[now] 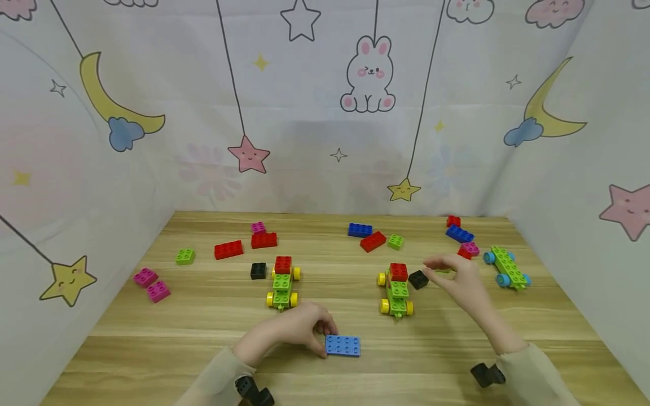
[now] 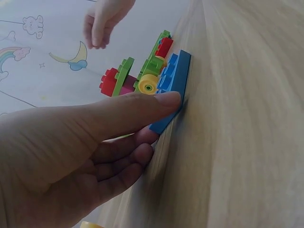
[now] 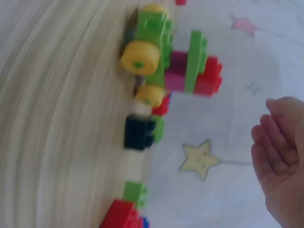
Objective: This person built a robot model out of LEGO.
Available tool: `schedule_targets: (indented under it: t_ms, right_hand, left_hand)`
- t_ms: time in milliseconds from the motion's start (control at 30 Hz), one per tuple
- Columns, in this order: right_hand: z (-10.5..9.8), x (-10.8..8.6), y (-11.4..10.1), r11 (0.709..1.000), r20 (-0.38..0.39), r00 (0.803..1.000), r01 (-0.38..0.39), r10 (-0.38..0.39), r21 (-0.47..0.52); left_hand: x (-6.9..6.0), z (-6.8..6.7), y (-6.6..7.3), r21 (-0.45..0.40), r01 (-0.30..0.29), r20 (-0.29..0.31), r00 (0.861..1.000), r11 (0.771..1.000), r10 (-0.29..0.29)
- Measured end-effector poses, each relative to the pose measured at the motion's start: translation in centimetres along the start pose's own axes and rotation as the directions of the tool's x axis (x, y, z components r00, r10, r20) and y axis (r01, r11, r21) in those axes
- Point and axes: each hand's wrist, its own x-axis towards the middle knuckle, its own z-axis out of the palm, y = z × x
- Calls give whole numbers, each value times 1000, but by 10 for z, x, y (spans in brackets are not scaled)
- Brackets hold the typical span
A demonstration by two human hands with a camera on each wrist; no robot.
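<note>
Near the front of the table my left hand (image 1: 303, 326) pinches the left end of a light blue building brick (image 1: 342, 345) with two rows of studs. The thumb lies across the brick (image 2: 176, 76) in the left wrist view. My right hand (image 1: 459, 276), fingers loosely bent, hovers with nothing in it beside a small black brick (image 1: 418, 279). Between the hands stands a green toy car (image 1: 398, 290) with yellow wheels and a red brick on top. A matching car (image 1: 282, 283) stands beyond my left hand.
At the right lies a green car base (image 1: 508, 267) with blue wheels. Loose bricks line the back: red (image 1: 228, 249), dark blue (image 1: 360, 229) and green (image 1: 395, 242). Pink bricks (image 1: 158, 291) lie far left, with a black brick (image 1: 258, 270) near the left car. Printed cloth surrounds the table.
</note>
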Motion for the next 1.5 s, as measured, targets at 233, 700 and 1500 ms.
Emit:
schedule_targets:
  t_ms: [233,700,1500]
  right_hand:
    - [-15,-6,34,980,43,981,-185,189,-74]
    - [-22,-14,72,924,216,902,-344,374,-167]
    - [-21,-21,97,903,314,848,-385,428,-190]
  left_hand:
    - [-1,1,-1,-5,0,-6,1000,1000,0]
    - [-2,1,1,15,2,-17,1000,1000,-2]
    - [0,3,-1,18,11,-12,1000,1000,-11]
